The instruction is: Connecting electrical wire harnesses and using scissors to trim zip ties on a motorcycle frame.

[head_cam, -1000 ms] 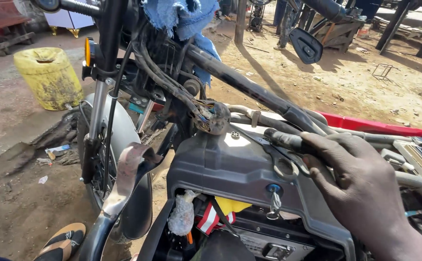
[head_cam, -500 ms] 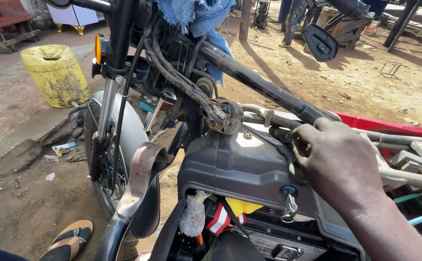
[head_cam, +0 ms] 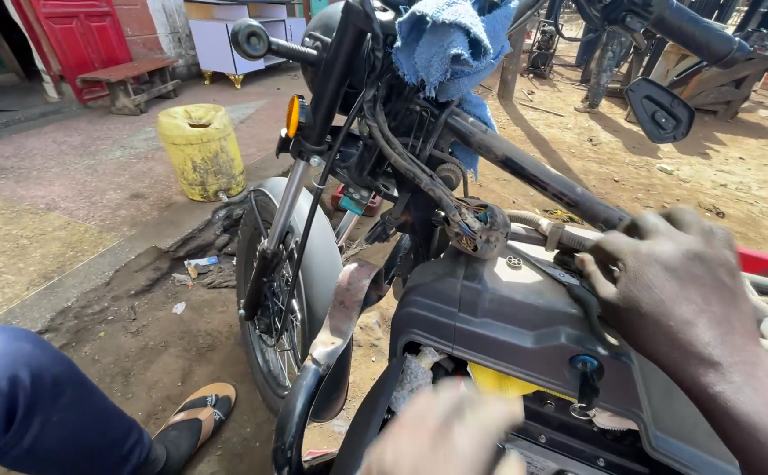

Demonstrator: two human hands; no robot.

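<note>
A stripped motorcycle stands in front of me, its black frame tube (head_cam: 533, 171) running back from the steering head. My right hand (head_cam: 674, 290) lies on top of the grey plastic cover (head_cam: 498, 321), fingers curled down over a black cable bundle (head_cam: 582, 290) beside the tube. My left hand (head_cam: 441, 431) comes in blurred at the bottom, low by the engine side and a yellow part (head_cam: 498, 383); its fingers cannot be made out. A key (head_cam: 588, 383) hangs in a lock on the cover's side.
A blue rag (head_cam: 450, 44) drapes over the handlebars above an orange indicator (head_cam: 293, 114). The front wheel (head_cam: 269, 290) stands on dirt. A yellow jerrycan (head_cam: 201, 149) sits back left. My blue-trousered leg (head_cam: 32, 409) and sandal (head_cam: 195, 413) are lower left. A mirror (head_cam: 659, 110) hangs upper right.
My view has pulled back and tilted up, showing more of the handlebars and yard. My right hand stays on the cables, and my left hand has come into view at the bottom.
</note>
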